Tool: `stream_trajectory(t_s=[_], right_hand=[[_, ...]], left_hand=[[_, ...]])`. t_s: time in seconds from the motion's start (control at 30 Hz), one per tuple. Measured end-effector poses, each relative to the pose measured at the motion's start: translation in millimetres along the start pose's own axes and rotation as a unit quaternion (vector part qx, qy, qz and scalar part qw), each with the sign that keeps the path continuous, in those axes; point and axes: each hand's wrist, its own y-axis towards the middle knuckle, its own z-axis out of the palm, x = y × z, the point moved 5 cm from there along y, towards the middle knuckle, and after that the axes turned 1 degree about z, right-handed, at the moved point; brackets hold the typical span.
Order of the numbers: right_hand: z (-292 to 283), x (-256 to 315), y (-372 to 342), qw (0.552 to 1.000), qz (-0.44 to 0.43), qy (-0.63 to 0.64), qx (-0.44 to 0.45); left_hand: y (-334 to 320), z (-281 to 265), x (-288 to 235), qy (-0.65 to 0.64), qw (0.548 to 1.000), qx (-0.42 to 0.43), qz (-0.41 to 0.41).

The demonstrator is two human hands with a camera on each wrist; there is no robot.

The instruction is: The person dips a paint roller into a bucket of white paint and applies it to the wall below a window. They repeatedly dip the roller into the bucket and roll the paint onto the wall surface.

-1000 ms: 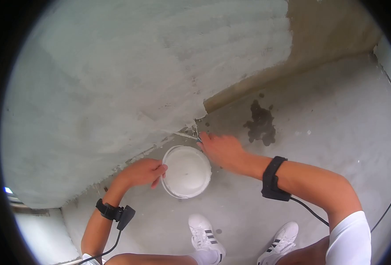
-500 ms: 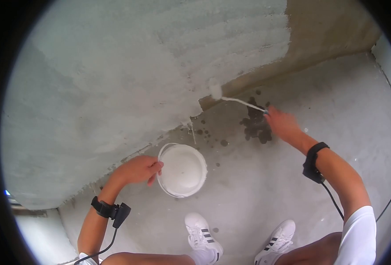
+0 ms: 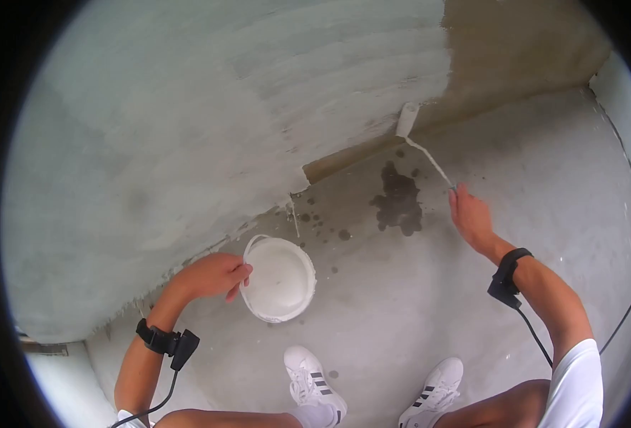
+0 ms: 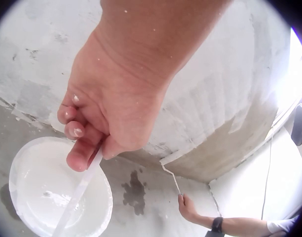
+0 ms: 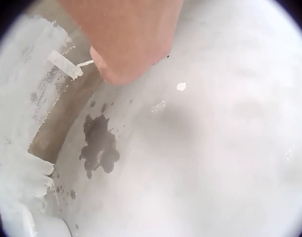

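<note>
My left hand (image 3: 214, 275) holds the thin white handle (image 4: 78, 196) of a round white bucket (image 3: 310, 298), its fingers curled round the strap. White paint (image 4: 47, 173) fills part of the bucket, seen clearly in the left wrist view. Out to the right, my right hand (image 3: 472, 220) grips a paint roller (image 3: 407, 120) by its grip end. The roller's white sleeve lies against the low part of the wall, at the border between white coating and bare brown surface. In the right wrist view, my hand hides the roller's grip.
The wall (image 3: 187, 143) is mostly coated white, with a bare brown strip (image 3: 522, 57) at right and along its base. A dark wet patch (image 3: 399, 201) and small drops mark the grey floor (image 3: 372, 307). White shoes (image 3: 314, 381) stand below the bucket.
The roller has gone from beside the bucket up to the wall's base, then further right along it. My left hand stays on the bucket's handle; the whole view has shifted slightly.
</note>
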Motion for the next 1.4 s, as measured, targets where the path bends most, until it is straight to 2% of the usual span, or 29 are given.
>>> stream_trajectory(t_s=[0.1,0.2,0.3,0.5,0.6,0.7,0.8,0.9,1.0,1.1,1.2,1.3,1.4], right_hand=[[5.3,21.5,-6.1,0.999,-0.015,0.024,0.019],[6.2,41.2,-2.6,0.996,-0.068,0.038,0.032],[10.7,76.2,-5.3,0.993,-0.068,0.013,0.096],[13.9,126.8,-7.5,0.98,-0.109,0.066,0.153],[30.1,162.6,-1.7,0.969,-0.19,0.048,0.15],[42.6,202.4,1.1,0.955,-0.201,0.068,0.208],[38.9,224.5,-2.2,0.952,-0.203,0.089,0.213],[23.0,227.7,-10.8,0.937,-0.181,0.213,0.209],[31.6,214.9,-23.8,0.911,-0.093,0.292,0.276],[16.9,219.5,-28.4,0.839,0.014,0.343,0.422],[24.9,223.8,-15.5,0.897,-0.062,0.304,0.316],[33.6,235.2,-14.7,0.908,-0.059,0.278,0.308],[51.1,254.0,-19.0,0.898,0.005,0.328,0.294]], left_hand=[[-2.4,-2.0,-3.9,-0.004,1.0,-0.001,-0.006],[-3.8,-1.3,-4.4,-0.005,1.0,-0.006,0.0],[-2.6,-2.3,-2.7,-0.007,1.0,-0.012,0.007],[-3.9,-1.7,-6.1,-0.013,1.0,-0.001,-0.006],[-2.5,-1.6,0.6,-0.032,0.999,-0.002,0.001],[-1.8,-1.2,3.6,-0.038,0.999,-0.018,0.017],[-3.0,-1.4,2.1,-0.022,0.999,-0.022,0.033],[-4.5,-3.6,0.0,-0.006,0.999,-0.014,0.031],[-4.8,-1.2,2.5,0.001,1.0,-0.016,0.022],[-2.9,-0.3,4.7,-0.005,1.0,-0.019,0.023],[-5.0,-1.7,2.0,-0.014,1.0,-0.014,0.023],[-4.5,-1.7,3.7,-0.025,0.999,-0.014,0.033],[-3.1,-0.4,7.5,-0.023,0.999,-0.01,0.037]])
